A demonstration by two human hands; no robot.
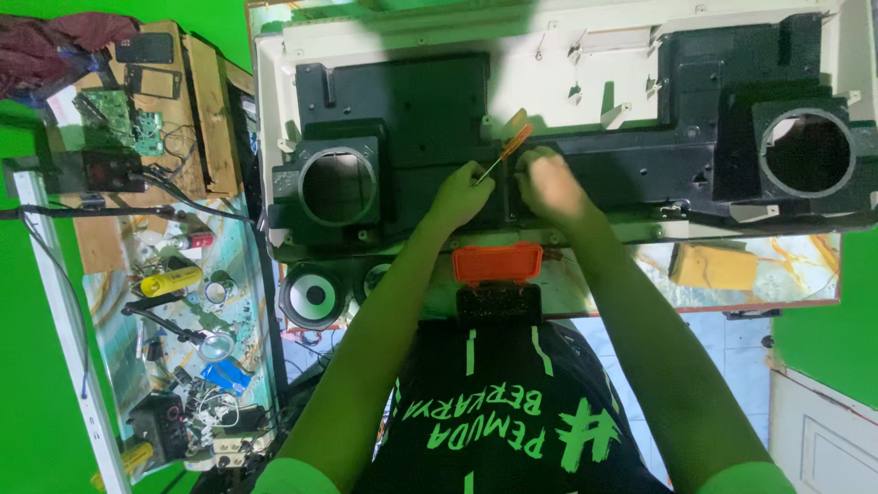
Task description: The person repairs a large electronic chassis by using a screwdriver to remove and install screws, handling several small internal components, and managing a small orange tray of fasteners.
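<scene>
A large white panel [549, 64] lies in front of me with a black plastic housing [412, 110] mounted on it, showing one round speaker opening at the left [338, 187] and one at the right [809, 154]. My left hand [460, 194] grips a screwdriver with an orange handle [510, 146], its shaft angled down toward the hand. My right hand [547, 183] rests closed on the black housing just right of the screwdriver; what it pinches is hidden.
An orange and black case [497, 274] sits at the near edge by my chest. A loose speaker [314, 295] lies below the left opening. The side bench at left carries circuit boards [123, 114], a yellow can [170, 280], cables and small tools.
</scene>
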